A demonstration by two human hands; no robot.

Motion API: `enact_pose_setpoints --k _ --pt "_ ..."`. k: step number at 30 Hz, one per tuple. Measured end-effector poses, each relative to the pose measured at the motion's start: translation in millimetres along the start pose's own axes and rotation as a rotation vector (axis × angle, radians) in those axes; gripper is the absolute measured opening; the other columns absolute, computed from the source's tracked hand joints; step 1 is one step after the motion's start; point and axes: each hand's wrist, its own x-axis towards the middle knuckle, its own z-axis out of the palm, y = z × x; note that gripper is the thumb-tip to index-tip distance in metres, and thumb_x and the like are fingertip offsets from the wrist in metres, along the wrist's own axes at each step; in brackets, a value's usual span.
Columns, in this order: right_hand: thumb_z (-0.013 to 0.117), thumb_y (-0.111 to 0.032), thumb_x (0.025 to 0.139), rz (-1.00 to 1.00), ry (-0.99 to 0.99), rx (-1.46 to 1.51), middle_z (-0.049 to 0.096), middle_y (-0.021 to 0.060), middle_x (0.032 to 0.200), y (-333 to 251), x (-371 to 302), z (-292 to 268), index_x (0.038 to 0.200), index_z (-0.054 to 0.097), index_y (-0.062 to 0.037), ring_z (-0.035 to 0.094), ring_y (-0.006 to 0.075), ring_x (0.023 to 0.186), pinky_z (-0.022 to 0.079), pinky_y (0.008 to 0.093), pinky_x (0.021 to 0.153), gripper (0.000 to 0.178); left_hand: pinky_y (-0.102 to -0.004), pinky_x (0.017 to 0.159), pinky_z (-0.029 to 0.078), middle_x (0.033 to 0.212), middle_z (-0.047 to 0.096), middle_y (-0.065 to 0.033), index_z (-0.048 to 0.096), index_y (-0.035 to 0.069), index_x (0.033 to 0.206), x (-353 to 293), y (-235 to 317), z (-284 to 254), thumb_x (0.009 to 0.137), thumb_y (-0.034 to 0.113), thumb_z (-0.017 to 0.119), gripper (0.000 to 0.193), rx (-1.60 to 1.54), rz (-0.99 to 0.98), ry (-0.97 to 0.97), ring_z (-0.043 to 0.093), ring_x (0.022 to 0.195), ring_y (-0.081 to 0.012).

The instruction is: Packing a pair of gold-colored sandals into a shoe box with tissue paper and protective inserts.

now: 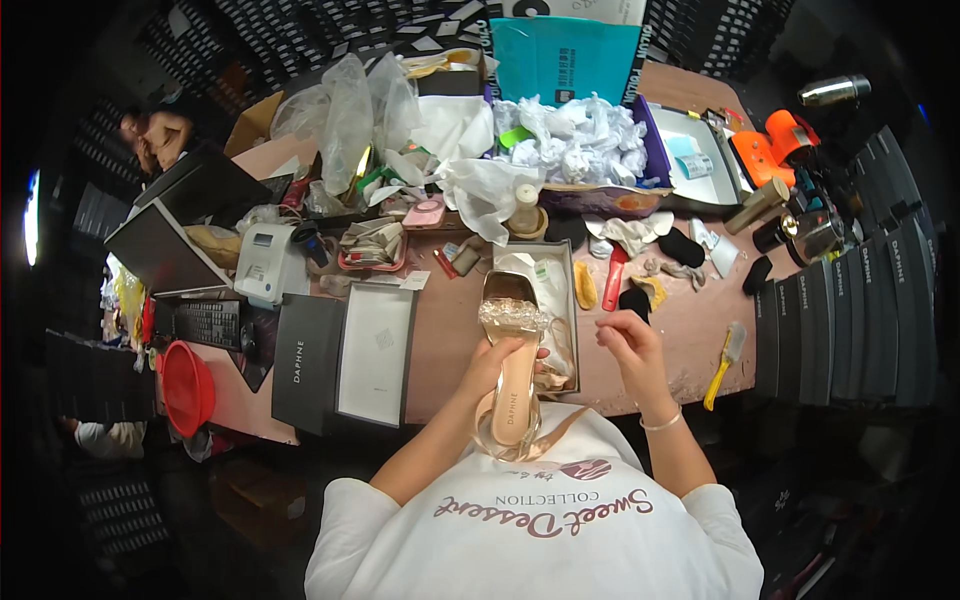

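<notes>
My left hand (492, 362) is closed around a beige strappy sandal (514, 385), its thumb across the footbed. A clear, glittering band crosses the sandal's toe, which points away from me, and a loose ankle strap hangs at the heel. Under and beyond it lies an open shoe box (566, 278) with white paper and what looks like another beige shoe (556, 345) inside. To the right, my right hand (628, 338) is raised over the table with its fingers bent and apart, holding nothing that I can see. The box lid (376, 352) lies to the left of the box.
Crumpled white paper (580, 140) fills a purple-edged carton at the back. A yellow-handled brush (724, 366) and a red-handled tool (615, 278) lie on the right. Dark shoe boxes (840, 320) line the right edge. A label printer (268, 262), keyboard (198, 320) and red basin (186, 388) stand left.
</notes>
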Motion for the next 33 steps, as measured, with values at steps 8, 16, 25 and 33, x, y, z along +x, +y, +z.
enact_pose_setpoints --k 8,16,25,33 --pt "0.064 -0.009 0.091 0.145 -0.045 0.208 0.063 0.0013 0.085 26.1 41.2 30.4 0.109 0.065 0.0015 0.058 0.0074 0.075 0.048 0.0218 0.070 0.020 -0.0284 0.064 0.057 0.095 0.068 -0.0177 0.052 -0.001 0.121 -8.0 -4.1 12.3 0.092 0.017 0.052 0.034 0.022 -0.050 0.065 0.068 0.073 -0.0202" --pt "0.063 -0.012 0.092 0.332 -0.048 0.309 0.062 0.0008 0.085 64.9 39.6 30.6 0.108 0.061 -0.0021 0.059 0.0088 0.078 0.049 0.0220 0.072 0.018 -0.0283 0.062 0.057 0.096 0.068 -0.0180 0.050 0.002 0.123 -14.4 -10.2 10.9 0.092 0.018 0.054 0.035 0.034 -0.149 0.178 0.068 0.072 -0.0202" --pt "0.060 -0.008 0.094 0.454 -0.013 0.419 0.063 0.0021 0.089 76.5 45.8 35.1 0.103 0.060 -0.0010 0.060 0.0096 0.079 0.050 0.0238 0.075 0.012 -0.0290 0.062 0.056 0.095 0.068 -0.0162 0.051 0.003 0.121 0.2 -3.3 8.8 0.095 0.018 0.053 0.030 0.041 -0.254 0.223 0.068 0.074 -0.0196" --pt "0.061 -0.009 0.093 0.462 -0.026 0.308 0.062 -0.0001 0.091 101.2 65.3 34.8 0.101 0.063 -0.0032 0.056 0.0079 0.081 0.047 0.0213 0.075 0.010 -0.0277 0.062 0.056 0.096 0.068 -0.0155 0.051 0.005 0.121 17.7 3.7 6.1 0.093 0.021 0.058 0.033 0.004 -0.340 0.267 0.067 0.073 -0.0182"
